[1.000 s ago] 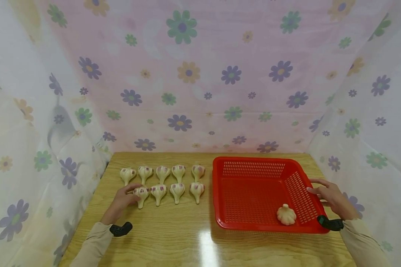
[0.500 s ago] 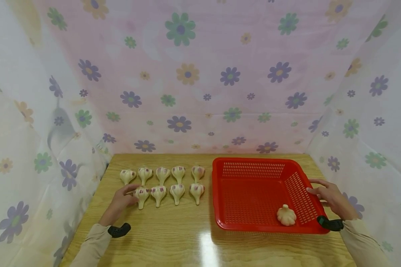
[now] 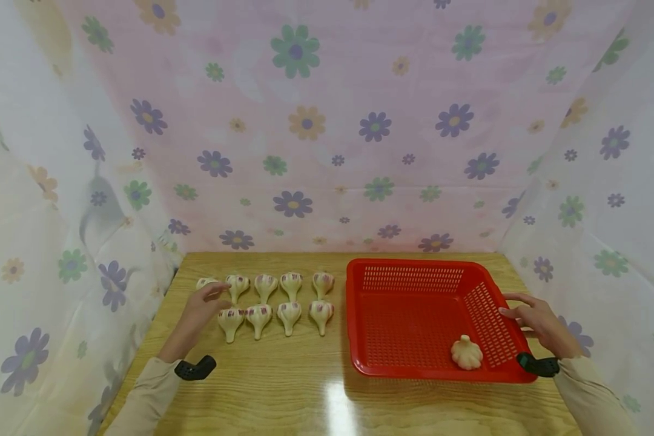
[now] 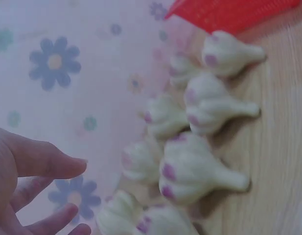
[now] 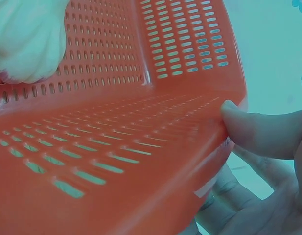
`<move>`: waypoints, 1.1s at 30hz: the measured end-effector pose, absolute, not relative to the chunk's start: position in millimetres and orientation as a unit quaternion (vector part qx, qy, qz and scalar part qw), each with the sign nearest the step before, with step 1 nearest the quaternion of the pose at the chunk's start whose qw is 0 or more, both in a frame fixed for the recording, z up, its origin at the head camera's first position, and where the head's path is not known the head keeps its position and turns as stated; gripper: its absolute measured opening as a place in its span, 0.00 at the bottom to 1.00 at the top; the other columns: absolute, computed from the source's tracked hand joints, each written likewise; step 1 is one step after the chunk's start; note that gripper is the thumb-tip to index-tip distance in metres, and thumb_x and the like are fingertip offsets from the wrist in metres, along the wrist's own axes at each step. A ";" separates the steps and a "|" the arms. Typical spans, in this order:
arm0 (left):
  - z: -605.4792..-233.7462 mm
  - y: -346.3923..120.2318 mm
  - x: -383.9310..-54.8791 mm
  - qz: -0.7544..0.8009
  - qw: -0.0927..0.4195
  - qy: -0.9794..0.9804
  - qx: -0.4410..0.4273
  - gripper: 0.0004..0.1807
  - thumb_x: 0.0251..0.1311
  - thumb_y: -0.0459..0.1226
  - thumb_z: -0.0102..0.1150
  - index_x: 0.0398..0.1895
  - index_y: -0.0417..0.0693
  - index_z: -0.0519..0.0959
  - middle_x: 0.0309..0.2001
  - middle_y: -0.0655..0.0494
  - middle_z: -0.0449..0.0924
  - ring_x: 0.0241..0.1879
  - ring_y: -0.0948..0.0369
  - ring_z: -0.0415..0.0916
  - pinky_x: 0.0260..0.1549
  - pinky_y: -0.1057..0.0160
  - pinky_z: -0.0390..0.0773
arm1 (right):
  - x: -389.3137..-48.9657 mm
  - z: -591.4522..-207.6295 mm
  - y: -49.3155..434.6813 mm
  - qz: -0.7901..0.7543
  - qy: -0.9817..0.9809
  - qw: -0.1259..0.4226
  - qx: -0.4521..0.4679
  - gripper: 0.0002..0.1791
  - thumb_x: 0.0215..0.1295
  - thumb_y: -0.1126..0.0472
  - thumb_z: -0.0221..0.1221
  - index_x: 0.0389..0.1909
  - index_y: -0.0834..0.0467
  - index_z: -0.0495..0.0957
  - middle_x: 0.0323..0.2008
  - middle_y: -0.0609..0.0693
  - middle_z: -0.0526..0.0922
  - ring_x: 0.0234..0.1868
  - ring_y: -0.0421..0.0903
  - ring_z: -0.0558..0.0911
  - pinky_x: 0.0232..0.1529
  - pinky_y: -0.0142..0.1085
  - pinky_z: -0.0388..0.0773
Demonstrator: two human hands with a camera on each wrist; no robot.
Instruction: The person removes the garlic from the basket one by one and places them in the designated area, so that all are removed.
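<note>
Garlic bulbs lie in two rows on the left of the table; the front row's leftmost garlic bulb [image 3: 231, 320] is just beside my left hand [image 3: 198, 310]. My left hand hovers over the row ends with thumb and fingers apart and nothing between them, partly covering the back row's leftmost garlic bulb [image 3: 205, 282]. On the right, my right hand [image 3: 542, 324] grips the side rim of a red plastic basket [image 3: 409, 315], its thumb [image 5: 258, 132] on the rim and its fingers behind the outer wall. One garlic bulb [image 3: 466, 353] lies inside the basket near its front right corner.
The wooden table [image 3: 283, 387] meets a flowered curtain [image 3: 332, 139] at the back, with more curtain at both sides. Several garlic bulbs [image 4: 209, 103] sit close together, stems toward the front. A dark band is on each wrist.
My left hand has lifted from beside the front row's leftmost garlic bulb and moved slightly back, over the back row's end. The right hand and the basket have stayed in place.
</note>
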State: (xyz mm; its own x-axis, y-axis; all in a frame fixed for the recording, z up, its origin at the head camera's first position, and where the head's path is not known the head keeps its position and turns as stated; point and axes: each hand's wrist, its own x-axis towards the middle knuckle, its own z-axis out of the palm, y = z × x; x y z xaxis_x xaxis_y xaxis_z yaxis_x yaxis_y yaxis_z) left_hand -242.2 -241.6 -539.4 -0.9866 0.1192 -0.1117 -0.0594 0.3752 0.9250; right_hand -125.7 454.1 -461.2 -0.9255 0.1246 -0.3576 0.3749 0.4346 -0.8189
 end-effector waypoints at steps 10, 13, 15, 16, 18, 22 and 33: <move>-448.0 -180.4 -206.8 0.637 0.132 0.759 0.037 0.24 0.63 0.36 0.57 0.62 0.39 0.69 0.64 0.42 0.63 0.62 0.45 0.61 0.57 0.45 0.65 | -133.8 -460.3 454.0 -0.495 0.848 0.142 0.125 0.35 0.69 0.57 0.52 0.67 0.73 0.50 0.37 0.54 0.83 0.34 0.53 0.83 0.37 0.48 0.80; -443.3 -169.8 -204.0 0.645 0.142 0.749 0.054 0.24 0.63 0.36 0.57 0.62 0.38 0.69 0.64 0.42 0.64 0.60 0.45 0.64 0.57 0.44 0.65 | -134.1 -460.2 454.4 -0.493 0.849 0.148 0.118 0.36 0.69 0.56 0.53 0.67 0.73 0.49 0.38 0.55 0.83 0.35 0.54 0.83 0.38 0.48 0.80; -440.3 -161.9 -203.0 0.650 0.152 0.742 0.064 0.24 0.64 0.37 0.57 0.62 0.39 0.69 0.64 0.42 0.64 0.60 0.46 0.65 0.58 0.43 0.65 | -134.0 -459.1 455.5 -0.490 0.851 0.155 0.110 0.36 0.69 0.55 0.53 0.66 0.73 0.49 0.38 0.56 0.82 0.35 0.55 0.83 0.38 0.48 0.80; -438.8 -157.4 -202.6 0.653 0.157 0.738 0.065 0.24 0.64 0.36 0.57 0.62 0.39 0.69 0.64 0.42 0.64 0.59 0.46 0.66 0.58 0.43 0.65 | -134.0 -458.5 456.4 -0.488 0.851 0.158 0.108 0.36 0.69 0.55 0.53 0.66 0.73 0.49 0.39 0.56 0.82 0.36 0.55 0.83 0.39 0.48 0.80; -435.5 -147.7 -202.5 0.661 0.168 0.728 0.068 0.24 0.63 0.36 0.57 0.61 0.40 0.69 0.63 0.43 0.65 0.59 0.47 0.67 0.57 0.44 0.65 | -133.9 -456.7 458.6 -0.480 0.856 0.164 0.101 0.36 0.69 0.56 0.52 0.66 0.74 0.49 0.39 0.57 0.82 0.36 0.55 0.83 0.39 0.49 0.80; -429.0 -129.0 -203.1 0.668 0.178 0.719 0.072 0.22 0.62 0.36 0.58 0.60 0.43 0.71 0.61 0.45 0.68 0.57 0.49 0.70 0.55 0.49 0.70 | -134.1 -452.9 462.6 -0.467 0.861 0.176 0.098 0.35 0.70 0.57 0.52 0.65 0.75 0.49 0.39 0.58 0.81 0.36 0.54 0.82 0.39 0.49 0.80; -416.2 -91.5 -200.4 0.678 0.198 0.696 0.127 0.21 0.63 0.36 0.58 0.58 0.41 0.72 0.58 0.45 0.70 0.55 0.51 0.71 0.53 0.50 0.71 | -130.2 -450.5 460.9 -0.473 0.858 0.173 0.099 0.35 0.70 0.57 0.51 0.65 0.75 0.48 0.38 0.57 0.82 0.36 0.54 0.83 0.39 0.50 0.80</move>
